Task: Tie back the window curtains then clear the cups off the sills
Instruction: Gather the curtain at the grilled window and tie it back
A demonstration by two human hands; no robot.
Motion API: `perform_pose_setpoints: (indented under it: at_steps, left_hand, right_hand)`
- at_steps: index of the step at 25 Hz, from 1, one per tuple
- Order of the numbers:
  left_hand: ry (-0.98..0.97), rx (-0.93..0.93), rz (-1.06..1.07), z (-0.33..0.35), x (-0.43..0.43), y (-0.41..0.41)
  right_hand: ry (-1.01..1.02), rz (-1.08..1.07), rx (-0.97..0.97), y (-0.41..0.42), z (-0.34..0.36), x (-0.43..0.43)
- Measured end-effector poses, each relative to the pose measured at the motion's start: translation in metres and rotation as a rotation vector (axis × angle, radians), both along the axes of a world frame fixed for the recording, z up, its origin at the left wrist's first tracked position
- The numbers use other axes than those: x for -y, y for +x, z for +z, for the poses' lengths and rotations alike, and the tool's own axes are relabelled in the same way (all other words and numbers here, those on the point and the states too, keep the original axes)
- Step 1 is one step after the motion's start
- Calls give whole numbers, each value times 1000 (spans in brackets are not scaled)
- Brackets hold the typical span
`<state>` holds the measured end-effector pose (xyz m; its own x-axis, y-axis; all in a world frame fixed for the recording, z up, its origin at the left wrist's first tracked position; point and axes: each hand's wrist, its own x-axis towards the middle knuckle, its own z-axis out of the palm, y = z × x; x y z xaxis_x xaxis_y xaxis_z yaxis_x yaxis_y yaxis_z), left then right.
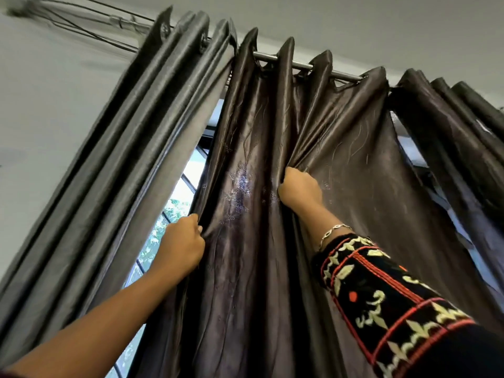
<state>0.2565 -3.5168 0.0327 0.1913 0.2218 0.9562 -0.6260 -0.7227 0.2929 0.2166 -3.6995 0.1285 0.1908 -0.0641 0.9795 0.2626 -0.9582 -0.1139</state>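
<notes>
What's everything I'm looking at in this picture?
brown curtain: one, shiny dark brown with stitched pattern, centre, hanging from the rod
grey curtain: one, grey, bunched at left
dark curtain: one, blackish, bunched at right
rod: one, metal grey, along the top
window: one, bright with dark bars, showing between the grey and brown curtains
wires: several, black, top left on the ceiling
bracelet: one, silver, right wrist
sleeve: one, black with red and cream embroidery, right arm
left hand: grips the brown curtain's left edge
right hand: grips a fold higher up
</notes>
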Motion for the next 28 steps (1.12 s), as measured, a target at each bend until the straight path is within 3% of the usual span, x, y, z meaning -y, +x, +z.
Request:
perform_pose_setpoints:
  at_steps: [6,12,16,19,21,24,26,28]
  left_hand:
    - [23,28,-3,0,8,-7]
    - [-19,36,-51,-1,12,1]
    - [-45,22,-64,-4,23,1]
    - [-49,30,-62,-5,31,1]
    - [-48,39,-66,-6,34,1]
    - [-54,24,-74,-6,33,1]
    - [-57,17,-73,-7,32,1]
    - [-47,20,-63,-6,30,2]
  right_hand:
    - [-71,215,-25,-12,9,-63]
    - [-109,96,-31,-6,-3,-11]
    - [70,87,213,-13,-6,60]
    - [206,-146,371,-24,-4,126]
    - [379,-272,294,-29,-2,169]
    - [573,-206,-41,-31,0,213]
    - [552,-80,-162,-29,-2,221]
    - [463,-99,-154,-26,-6,211]
